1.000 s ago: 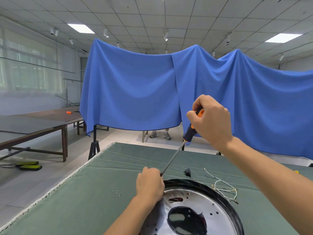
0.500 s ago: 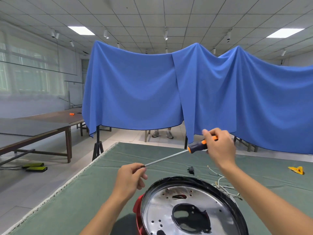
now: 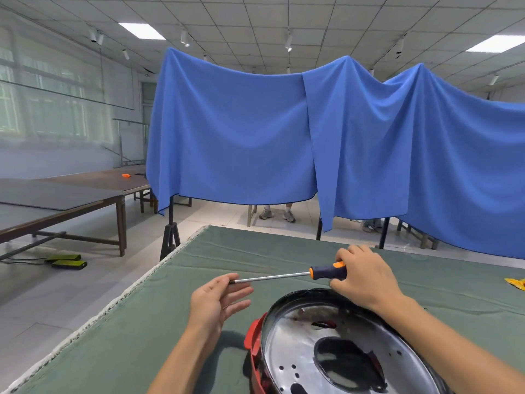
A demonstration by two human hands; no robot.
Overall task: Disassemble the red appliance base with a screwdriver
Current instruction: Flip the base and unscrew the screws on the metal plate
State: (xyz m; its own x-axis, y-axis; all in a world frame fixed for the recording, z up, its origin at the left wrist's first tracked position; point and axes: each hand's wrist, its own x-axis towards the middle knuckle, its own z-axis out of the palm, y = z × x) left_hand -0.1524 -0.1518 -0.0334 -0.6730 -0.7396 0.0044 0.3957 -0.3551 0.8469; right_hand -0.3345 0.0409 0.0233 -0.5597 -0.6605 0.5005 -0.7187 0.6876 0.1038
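- two hands are up over the table (image 3: pixel 159 331), which has a green cloth on it.
- the right hand (image 3: pixel 366 280) holds the screwdriver (image 3: pixel 295 275) by its dark and orange handle, with the fingers curled tight round it.
- the screwdriver lies almost flat in the air, with its silver rod pointing to the left.
- the left hand (image 3: pixel 216 301) is palm up with its fingers straight and a bit apart. the tip of the rod is right at the top finger, touching it or nearly so.
- the red appliance base (image 3: pixel 335 351) sits on the table low in the picture, under the right arm. it has a shiny metal plate with a big dark hole and small holes in it, a black rim, and a red side on the left.
- a big blue cloth (image 3: pixel 241 129) hangs behind the table.
- a yellow thing (image 3: pixel 515 283) lies at the far right edge of the table.
- brown tables (image 3: pixel 71 194) stand to the left, with a small orange thing on one.
- no words or labels can be read on anything.
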